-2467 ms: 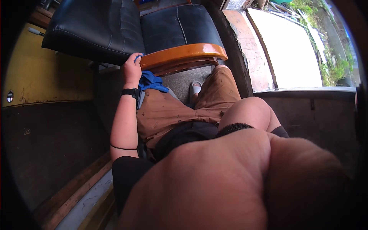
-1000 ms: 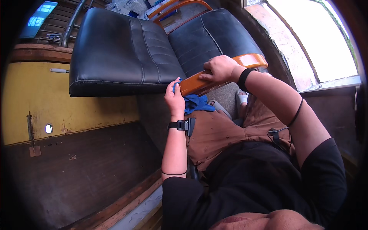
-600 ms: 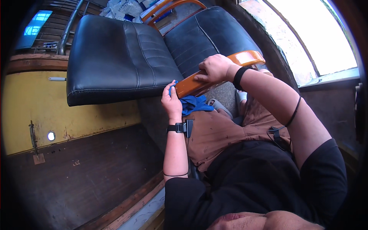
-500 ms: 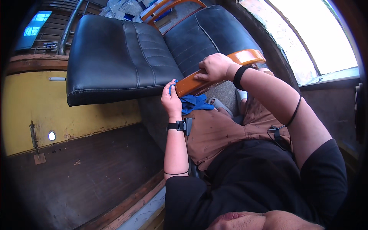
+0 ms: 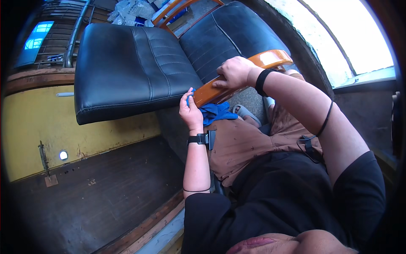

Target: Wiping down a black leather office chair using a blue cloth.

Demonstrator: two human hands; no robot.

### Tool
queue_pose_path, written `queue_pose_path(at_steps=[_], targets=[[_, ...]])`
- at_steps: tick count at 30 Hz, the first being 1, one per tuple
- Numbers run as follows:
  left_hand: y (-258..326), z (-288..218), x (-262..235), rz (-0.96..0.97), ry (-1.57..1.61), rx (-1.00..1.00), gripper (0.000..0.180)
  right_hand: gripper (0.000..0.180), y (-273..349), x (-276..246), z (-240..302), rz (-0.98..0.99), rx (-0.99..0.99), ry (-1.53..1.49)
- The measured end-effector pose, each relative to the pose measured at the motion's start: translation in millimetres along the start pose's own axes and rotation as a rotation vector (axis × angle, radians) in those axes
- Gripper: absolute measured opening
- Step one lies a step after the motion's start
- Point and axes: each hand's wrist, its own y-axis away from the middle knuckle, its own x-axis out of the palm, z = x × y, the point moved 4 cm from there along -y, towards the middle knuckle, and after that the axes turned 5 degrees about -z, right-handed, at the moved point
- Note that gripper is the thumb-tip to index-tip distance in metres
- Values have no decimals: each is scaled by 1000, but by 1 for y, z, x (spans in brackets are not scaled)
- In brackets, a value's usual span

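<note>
A black padded chair (image 5: pixel 114 72) with stitched seams stands in front of me, its backrest (image 5: pixel 237 36) toward the upper right. Its glossy orange-brown wooden armrest (image 5: pixel 270 59) runs along the side nearest me. My right hand (image 5: pixel 237 73) is closed over the middle of that armrest, thumb along the near face. At the armrest's front end, beside the seat corner, my left hand (image 5: pixel 191 111) pinches a blue cloth (image 5: pixel 218 112) against the wood. Most of the cloth hangs below the armrest over my brown trousers (image 5: pixel 241 142).
On the left, a yellow panel (image 5: pixel 110 127) rises behind a dark wooden board (image 5: pixel 122 182). A metal rack (image 5: pixel 76 34) and clear plastic bags (image 5: pixel 131 12) lie beyond the chair. A bright window (image 5: pixel 338 38) is at the upper right. A grey sandal (image 5: pixel 247 113) shows below the armrest.
The whole view has shifted slightly. Both hands keep nearly the same places on the armrest, the left still with the blue cloth; the right has moved very little.
</note>
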Motion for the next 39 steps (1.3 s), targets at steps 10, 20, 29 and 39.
queue_pose_path(at_steps=[10, 20, 29, 39], targets=[[-9, -19, -2, 114, -241, 35, 16, 52, 0, 0, 3, 27, 18, -4], [-12, -21, 0, 125, -230, -68, 13, 53, 1, 1, 1, -66, -20, -1], [-4, -19, 3, 71, -182, -83, 12, 52, 2, 3, -2, -55, 1, -46], [-1, -17, -2, 61, -141, 17, 11, 51, 1, -1, 1, -14, 24, -22]])
